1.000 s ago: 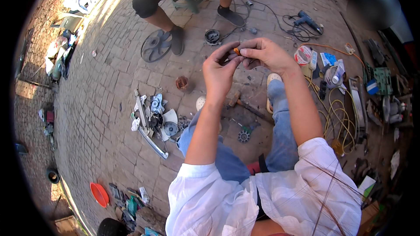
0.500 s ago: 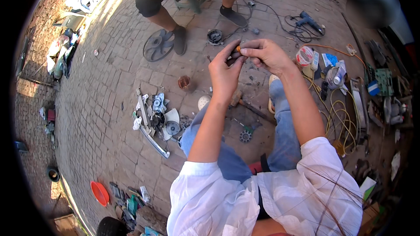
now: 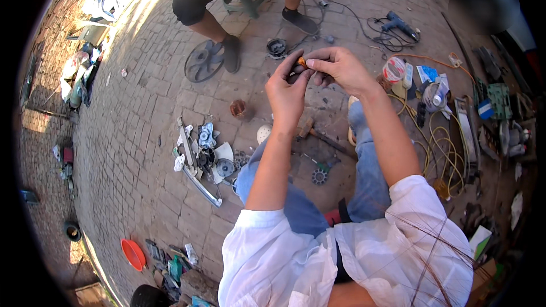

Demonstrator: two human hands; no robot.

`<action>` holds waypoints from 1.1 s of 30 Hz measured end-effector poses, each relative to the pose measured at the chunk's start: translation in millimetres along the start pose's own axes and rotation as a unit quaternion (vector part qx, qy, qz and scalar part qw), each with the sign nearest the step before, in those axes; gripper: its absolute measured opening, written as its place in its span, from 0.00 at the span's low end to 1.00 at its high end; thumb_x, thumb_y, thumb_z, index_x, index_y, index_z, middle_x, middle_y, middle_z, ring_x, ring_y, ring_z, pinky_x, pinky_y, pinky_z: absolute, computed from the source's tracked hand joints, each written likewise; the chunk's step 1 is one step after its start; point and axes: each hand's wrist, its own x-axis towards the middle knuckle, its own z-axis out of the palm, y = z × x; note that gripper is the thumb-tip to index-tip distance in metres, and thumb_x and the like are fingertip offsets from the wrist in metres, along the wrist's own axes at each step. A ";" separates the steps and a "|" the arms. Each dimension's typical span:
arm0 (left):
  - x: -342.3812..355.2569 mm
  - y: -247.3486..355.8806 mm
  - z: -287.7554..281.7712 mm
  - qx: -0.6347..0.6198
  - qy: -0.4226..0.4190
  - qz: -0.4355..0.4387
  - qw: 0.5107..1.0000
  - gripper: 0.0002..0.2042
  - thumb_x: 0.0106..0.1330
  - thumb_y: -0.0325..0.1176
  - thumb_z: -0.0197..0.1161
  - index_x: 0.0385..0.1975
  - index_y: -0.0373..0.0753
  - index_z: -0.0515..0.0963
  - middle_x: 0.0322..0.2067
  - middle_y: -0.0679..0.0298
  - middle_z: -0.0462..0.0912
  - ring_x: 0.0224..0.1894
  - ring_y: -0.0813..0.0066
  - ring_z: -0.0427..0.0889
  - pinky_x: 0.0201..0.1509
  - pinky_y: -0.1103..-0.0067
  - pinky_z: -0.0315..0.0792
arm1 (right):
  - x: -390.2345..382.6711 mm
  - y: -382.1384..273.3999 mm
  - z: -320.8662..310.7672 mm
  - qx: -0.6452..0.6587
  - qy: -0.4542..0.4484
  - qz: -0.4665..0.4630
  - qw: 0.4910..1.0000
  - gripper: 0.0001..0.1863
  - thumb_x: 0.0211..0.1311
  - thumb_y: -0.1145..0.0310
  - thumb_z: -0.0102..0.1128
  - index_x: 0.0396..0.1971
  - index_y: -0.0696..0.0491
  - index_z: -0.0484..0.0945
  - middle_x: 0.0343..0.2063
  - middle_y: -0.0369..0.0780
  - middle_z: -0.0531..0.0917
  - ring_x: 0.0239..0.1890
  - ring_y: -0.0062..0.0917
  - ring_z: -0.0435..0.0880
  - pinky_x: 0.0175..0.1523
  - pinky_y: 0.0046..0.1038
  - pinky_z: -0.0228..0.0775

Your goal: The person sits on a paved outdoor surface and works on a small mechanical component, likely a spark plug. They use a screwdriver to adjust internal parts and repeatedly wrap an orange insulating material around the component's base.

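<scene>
Shifted slightly leftward in the frame since the earlier view: left hand (image 3: 285,88), right hand (image 3: 343,71) and the small orange piece (image 3: 301,62) between them, at upper centre. Fingers of both hands, set narrow, hold the piece at their tips. Below lie a hammer (image 3: 326,139) and a dark toothed wheel (image 3: 319,177); at upper left of centre, a bladed fan (image 3: 196,63).

- A grey fan wheel (image 3: 203,62) is lying beside a person's dark shoe (image 3: 231,54).
- A blue power tool (image 3: 402,26) is resting on brick paving (image 3: 142,96).
- A red basin (image 3: 133,255) is sitting near assorted scraps (image 3: 174,269).
</scene>
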 end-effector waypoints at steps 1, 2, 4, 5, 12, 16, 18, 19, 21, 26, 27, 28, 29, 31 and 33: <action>-0.5 -0.7 -1.5 -0.008 -0.012 0.004 1.000 0.18 0.59 0.16 0.60 0.51 0.31 0.75 0.41 0.62 0.82 0.42 0.80 0.80 0.47 0.83 0.74 | -0.1 1.0 -1.7 0.005 -0.010 0.007 1.000 0.11 0.60 0.67 0.63 0.38 0.59 0.82 0.30 0.35 0.84 0.28 0.15 0.81 0.30 0.17 0.73; -1.9 -1.4 -1.6 0.002 -0.016 0.015 1.000 0.18 0.59 0.16 0.60 0.51 0.31 0.75 0.42 0.62 0.81 0.42 0.80 0.80 0.47 0.83 0.74 | 0.3 1.8 -4.8 0.010 -0.019 0.013 1.000 0.11 0.60 0.67 0.63 0.38 0.59 0.82 0.31 0.36 0.84 0.28 0.15 0.81 0.31 0.17 0.74; -4.4 0.9 0.0 0.021 -0.028 0.039 0.999 0.18 0.60 0.16 0.59 0.52 0.30 0.74 0.43 0.61 0.81 0.43 0.79 0.80 0.48 0.82 0.74 | -1.1 1.6 -6.9 0.020 -0.022 0.024 0.999 0.11 0.60 0.67 0.63 0.38 0.59 0.82 0.31 0.36 0.84 0.29 0.15 0.82 0.32 0.17 0.74; -5.2 0.3 0.5 0.019 -0.027 0.034 0.999 0.18 0.60 0.16 0.59 0.52 0.30 0.74 0.43 0.60 0.81 0.43 0.79 0.80 0.48 0.82 0.74 | -1.0 2.1 -5.9 0.025 -0.017 0.029 0.999 0.11 0.60 0.68 0.63 0.38 0.59 0.82 0.32 0.36 0.84 0.29 0.15 0.82 0.33 0.17 0.75; -5.4 -3.5 1.8 0.037 -0.010 0.008 0.999 0.18 0.61 0.16 0.57 0.52 0.30 0.74 0.44 0.59 0.80 0.43 0.78 0.80 0.48 0.82 0.75 | 4.0 4.9 -3.6 0.022 -0.010 0.019 1.000 0.12 0.59 0.68 0.64 0.39 0.59 0.82 0.32 0.38 0.84 0.31 0.17 0.83 0.35 0.18 0.77; -2.5 1.7 -2.4 0.002 -0.028 -0.010 1.000 0.18 0.61 0.16 0.57 0.52 0.30 0.75 0.44 0.60 0.80 0.43 0.79 0.80 0.47 0.83 0.74 | -0.1 -2.0 -8.5 0.044 -0.046 0.009 0.998 0.12 0.59 0.68 0.64 0.39 0.59 0.82 0.32 0.38 0.84 0.30 0.17 0.83 0.35 0.18 0.77; -4.3 2.6 -2.7 -0.001 -0.037 0.014 0.999 0.17 0.61 0.16 0.57 0.51 0.30 0.75 0.44 0.60 0.80 0.42 0.80 0.80 0.47 0.83 0.74 | -1.0 -5.3 -8.7 0.048 -0.047 0.020 0.998 0.12 0.59 0.68 0.64 0.39 0.59 0.82 0.31 0.38 0.85 0.29 0.17 0.83 0.35 0.18 0.77; -5.0 3.6 -2.8 -0.002 -0.040 0.028 0.999 0.17 0.61 0.16 0.57 0.51 0.29 0.75 0.44 0.60 0.80 0.42 0.80 0.79 0.47 0.83 0.74 | -0.2 -4.0 -7.9 0.041 -0.037 0.022 0.998 0.12 0.59 0.67 0.64 0.39 0.59 0.82 0.31 0.37 0.84 0.29 0.17 0.83 0.34 0.18 0.77; -6.6 2.0 -0.4 -0.017 -0.030 0.010 0.999 0.17 0.60 0.16 0.58 0.50 0.29 0.75 0.43 0.61 0.80 0.41 0.80 0.79 0.47 0.83 0.74 | 2.3 2.3 -7.2 0.025 -0.016 0.024 0.999 0.13 0.59 0.66 0.64 0.39 0.59 0.82 0.30 0.37 0.84 0.29 0.16 0.83 0.33 0.18 0.76; -1.7 -1.4 1.5 -0.010 -0.022 -0.033 0.999 0.17 0.59 0.17 0.61 0.50 0.29 0.75 0.43 0.61 0.80 0.41 0.80 0.79 0.48 0.82 0.74 | 8.9 8.6 -8.7 -0.035 0.001 0.010 0.999 0.12 0.60 0.66 0.63 0.39 0.59 0.82 0.29 0.35 0.84 0.28 0.15 0.82 0.30 0.17 0.74; -0.4 -1.4 1.4 -0.010 -0.021 -0.038 0.999 0.17 0.59 0.17 0.62 0.50 0.29 0.75 0.42 0.62 0.80 0.41 0.80 0.79 0.48 0.82 0.74 | 9.6 8.2 -8.4 -0.047 0.000 0.007 0.999 0.12 0.61 0.66 0.62 0.39 0.59 0.82 0.29 0.35 0.84 0.27 0.15 0.82 0.30 0.17 0.74; 0.2 -1.2 1.0 -0.009 -0.021 -0.043 0.999 0.18 0.58 0.18 0.62 0.50 0.29 0.75 0.42 0.62 0.80 0.41 0.80 0.79 0.48 0.82 0.74 | 8.8 6.9 -8.9 -0.028 -0.014 0.007 0.999 0.12 0.61 0.67 0.62 0.40 0.59 0.81 0.30 0.35 0.84 0.28 0.15 0.82 0.30 0.17 0.73; 0.3 -0.5 -0.8 -0.030 -0.028 -0.046 0.998 0.18 0.58 0.18 0.62 0.50 0.29 0.75 0.42 0.62 0.80 0.42 0.79 0.79 0.49 0.82 0.74 | 7.1 4.3 -10.1 -0.009 -0.028 0.007 1.000 0.12 0.61 0.67 0.61 0.40 0.59 0.81 0.30 0.35 0.84 0.28 0.15 0.82 0.30 0.17 0.73; 0.9 3.0 -4.0 -0.074 -0.045 -0.051 0.995 0.19 0.58 0.18 0.63 0.51 0.29 0.74 0.43 0.62 0.79 0.42 0.78 0.79 0.50 0.81 0.74 | 4.3 1.2 -12.3 0.014 -0.044 0.014 0.999 0.12 0.62 0.68 0.60 0.41 0.59 0.80 0.30 0.35 0.84 0.28 0.15 0.82 0.29 0.16 0.73; -0.4 0.8 -6.1 -0.062 -0.064 -0.007 0.996 0.19 0.56 0.18 0.64 0.50 0.32 0.76 0.44 0.61 0.77 0.43 0.78 0.78 0.49 0.81 0.74 | 1.5 -0.6 -11.6 0.024 -0.052 0.026 0.998 0.12 0.63 0.68 0.59 0.42 0.58 0.80 0.30 0.35 0.83 0.28 0.15 0.82 0.29 0.16 0.72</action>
